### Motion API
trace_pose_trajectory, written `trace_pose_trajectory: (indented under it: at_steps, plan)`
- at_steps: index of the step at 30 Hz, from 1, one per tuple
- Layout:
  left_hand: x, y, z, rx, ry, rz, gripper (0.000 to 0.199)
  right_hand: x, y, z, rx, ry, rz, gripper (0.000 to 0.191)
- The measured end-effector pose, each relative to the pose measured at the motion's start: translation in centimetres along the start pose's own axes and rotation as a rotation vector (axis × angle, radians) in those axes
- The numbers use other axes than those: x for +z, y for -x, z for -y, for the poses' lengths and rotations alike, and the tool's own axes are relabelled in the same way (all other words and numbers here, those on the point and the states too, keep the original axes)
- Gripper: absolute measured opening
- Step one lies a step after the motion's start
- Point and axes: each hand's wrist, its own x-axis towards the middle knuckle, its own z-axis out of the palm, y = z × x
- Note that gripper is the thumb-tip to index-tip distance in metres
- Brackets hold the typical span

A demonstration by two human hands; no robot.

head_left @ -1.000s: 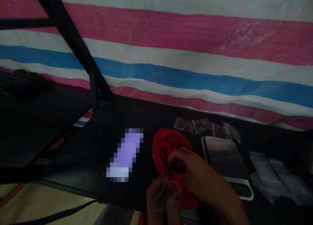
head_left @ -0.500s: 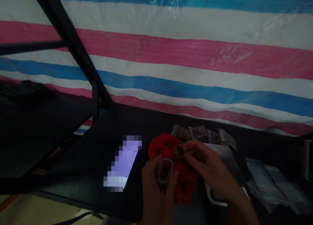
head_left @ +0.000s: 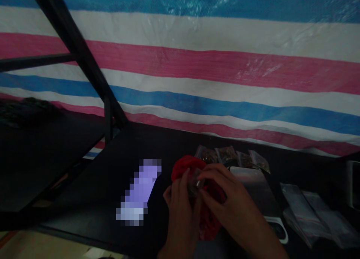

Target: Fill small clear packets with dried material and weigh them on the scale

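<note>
My left hand (head_left: 182, 202) is closed round a small clear plastic bag (head_left: 193, 184) above the red plastic bag (head_left: 187, 165). The fingertips of my right hand (head_left: 222, 187) pinch a small shiny piece at the clear bag's mouth; its exact shape is too dark to tell. Both hands nearly touch and cover much of the red bag, which lies open and crumpled beneath them. What the clear bag holds is hidden by my fingers.
Several filled zip bags (head_left: 226, 154) lie behind the hands. A flat scale (head_left: 251, 184) stands to the right, with flat clear bags (head_left: 312, 210) beyond it. A lit, blurred phone (head_left: 142, 191) rests on the black table (head_left: 112, 176). A dark frame post (head_left: 81, 60) rises at left.
My right hand has moved left and down to the clear bag in my left hand. The small round cup-like item in its fingers is no longer visible as such. The scale is less covered.
</note>
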Motion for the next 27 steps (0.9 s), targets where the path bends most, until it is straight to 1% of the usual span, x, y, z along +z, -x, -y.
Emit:
trace_pose_trajectory:
  at_steps: [3, 7, 9, 11, 12, 13, 15, 17, 18, 20, 22, 24, 27]
  plan:
    - [0.1, 0.0, 0.0, -0.043, 0.051, 0.006, 0.050, 0.0, -0.1, 0.0, -0.046, 0.023, -0.049, 0.030]
    - [0.0, -0.2, 0.2, -0.089, 0.113, 0.018, 0.047, -0.3, -0.3, 0.1, -0.084, -0.003, -0.134, 0.025]
    - [-0.1, -0.3, 0.3, -0.148, 0.149, 0.024, 0.047, -0.4, -0.5, -0.2, -0.063, -0.019, -0.184, 0.020]
    - [-0.3, -0.3, 0.3, -0.187, 0.190, 0.032, 0.051, -0.4, -0.7, -0.9, 0.000, -0.017, -0.227, 0.018]
    - [-0.4, -0.2, 0.3, -0.193, 0.212, 0.027, 0.054, -0.4, -0.7, -1.3, 0.045, -0.011, -0.219, 0.017]
    - [-0.5, -0.2, 0.4, -0.194, 0.234, 0.009, 0.055, -0.4, -0.6, -1.9, 0.093, -0.002, -0.185, 0.017]
    - [-0.8, -0.1, 0.5, -0.171, 0.280, -0.049, 0.057, -0.2, -0.5, -2.8, 0.174, 0.020, -0.049, 0.016]
    - [-1.1, 0.0, 0.7, -0.108, 0.300, -0.105, 0.061, -0.3, -0.2, -3.3, 0.190, 0.033, 0.075, 0.018]
    - [-1.2, 0.0, 0.7, -0.071, 0.293, -0.125, 0.064, -0.3, -0.1, -3.3, 0.178, 0.030, 0.095, 0.020]
    - [-1.3, 0.0, 0.3, -0.055, 0.269, -0.160, 0.074, -0.6, 0.0, -2.7, 0.140, -0.009, 0.072, 0.022]
    - [-1.2, 0.1, -0.5, -0.132, 0.271, -0.177, 0.080, -0.9, 0.1, -1.6, 0.118, -0.082, 0.051, 0.025]
    - [-1.0, 0.3, -1.5, -0.198, 0.309, -0.150, 0.077, -1.0, 0.1, -0.4, 0.126, -0.160, 0.091, 0.027]
    - [-0.4, 0.8, -2.0, -0.221, 0.387, -0.104, 0.074, -0.8, 0.0, 0.6, 0.161, -0.243, 0.146, 0.023]
